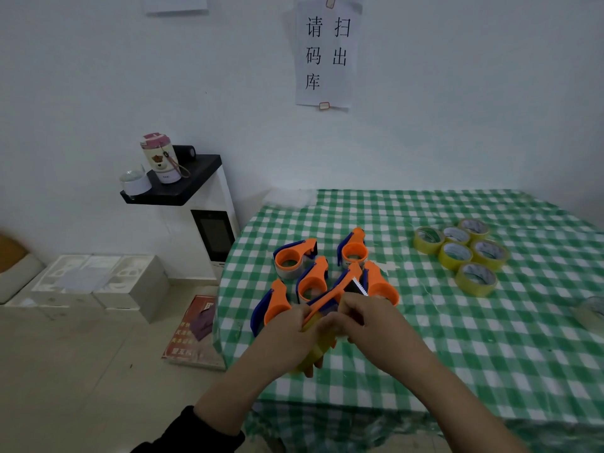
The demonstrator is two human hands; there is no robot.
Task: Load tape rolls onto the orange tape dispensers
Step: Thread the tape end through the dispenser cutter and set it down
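Observation:
My left hand (287, 335) and my right hand (359, 318) both grip one orange tape dispenser (333, 289) with a blue handle and a toothed blade, held over the table's near left part. A yellow tape roll (315, 351) sits on it between my hands, partly hidden by my fingers. Several other orange dispensers (313, 276) lie in a cluster just beyond my hands; one at the back left (291, 261) carries a clear roll. Several yellow tape rolls (464, 253) lie grouped at the right.
The table wears a green and white checked cloth (457, 338). Left of it stands a white machine (212, 230) with a black shelf holding a bottle (161, 158). Foam boxes (98, 282) and a red book (192, 331) lie on the floor.

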